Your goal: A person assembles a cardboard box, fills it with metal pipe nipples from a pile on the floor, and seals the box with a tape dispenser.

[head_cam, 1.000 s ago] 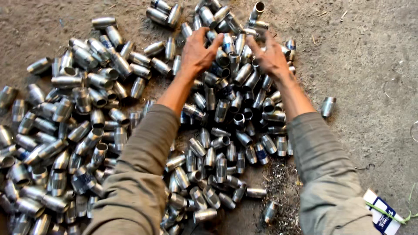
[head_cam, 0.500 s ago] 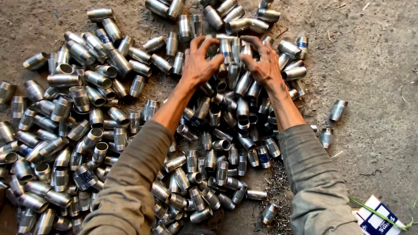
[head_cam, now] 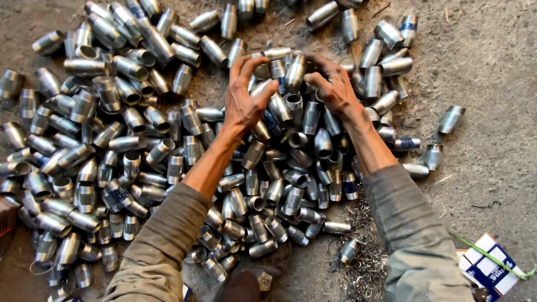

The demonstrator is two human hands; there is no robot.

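A big heap of short threaded steel pipe fittings [head_cam: 140, 145] covers the dirt floor. My left hand [head_cam: 244, 96] and my right hand [head_cam: 331, 84] reach into the far middle of the heap, cupped toward each other. Between them they scoop a small cluster of fittings [head_cam: 282, 72]. Fingers of both hands curl around those pieces. Grey-green sleeves cover my forearms up to the elbows.
Metal shavings [head_cam: 363, 268] lie on the ground near my right elbow. A blue and white carton [head_cam: 492, 267] with a green strap sits at the bottom right. Stray fittings [head_cam: 450, 118] lie apart on the bare ground [head_cam: 492, 67] at the right.
Both hands have drawn back toward me and closed in on each other, gathering a cluster of fittings between them. The view has shifted closer to the heap.
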